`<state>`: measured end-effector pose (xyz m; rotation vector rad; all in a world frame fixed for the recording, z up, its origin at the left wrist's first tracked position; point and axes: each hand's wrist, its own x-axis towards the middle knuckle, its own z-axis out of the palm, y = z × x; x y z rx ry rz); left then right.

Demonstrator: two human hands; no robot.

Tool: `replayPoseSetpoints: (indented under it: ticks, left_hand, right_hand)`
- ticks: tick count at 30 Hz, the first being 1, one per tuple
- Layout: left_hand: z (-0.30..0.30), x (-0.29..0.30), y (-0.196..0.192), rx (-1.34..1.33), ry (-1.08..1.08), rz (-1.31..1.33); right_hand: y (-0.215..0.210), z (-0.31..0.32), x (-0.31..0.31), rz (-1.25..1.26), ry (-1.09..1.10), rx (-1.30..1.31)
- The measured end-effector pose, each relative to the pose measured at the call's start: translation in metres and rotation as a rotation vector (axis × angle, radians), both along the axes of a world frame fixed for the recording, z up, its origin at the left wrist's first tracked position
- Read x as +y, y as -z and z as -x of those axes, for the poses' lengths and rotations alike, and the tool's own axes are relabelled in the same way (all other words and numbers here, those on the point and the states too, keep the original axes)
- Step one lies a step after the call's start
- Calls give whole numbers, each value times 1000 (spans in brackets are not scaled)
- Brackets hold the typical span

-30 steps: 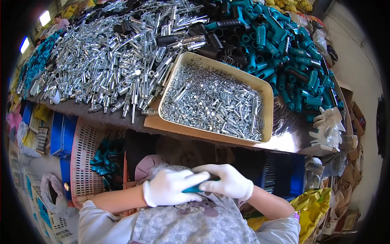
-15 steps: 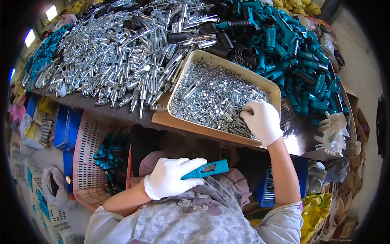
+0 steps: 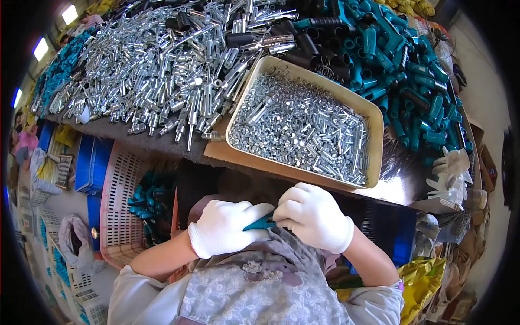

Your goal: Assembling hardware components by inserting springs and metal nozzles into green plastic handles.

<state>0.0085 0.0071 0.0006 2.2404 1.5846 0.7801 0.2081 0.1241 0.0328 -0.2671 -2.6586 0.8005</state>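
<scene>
One head-worn fisheye view, as I noted: it looked steeply down from the near side of the cream tray [image 3: 376,142], facing across it, close above the apron [image 3: 244,295].

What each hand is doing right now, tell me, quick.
Left hand: closed, holding a teal part.
Right hand: fingers curled at the part's right end; whether its grip is shut on anything cannot be told.

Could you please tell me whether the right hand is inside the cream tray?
No, the right hand is at the teal piece, outside the cream tray.
</scene>
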Motion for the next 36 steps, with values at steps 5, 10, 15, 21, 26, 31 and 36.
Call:
replayPoseSetpoints:
  ticks: [5,10,15,21,26,31,36]
  left_hand:
    - [-1,-3,-2,20,9,47]
    - [-6,-3,2,29,22,86]
    - [-7,-4,-1,55,6,83]
    - [-3,-7,-4,51,-1,37]
    - [-5,-6,-1,12,25,42]
    - [-5,-6,1,24,13,47]
    - [-6,-10,0,64,26,72]
  right_hand:
    - [7,3,-6,-183,-48,-22]
    - [-3,14,-52,-602,318,-429]
    - [-16,4,-30,-260,172,-391]
    - [-17,-9,-13,63,246,-170]
    - [-2,-2,-19,-59,72,-48]
    - [-16,7,-50,-560,164,-342]
    - [-19,8,-39,-301,198,-512]
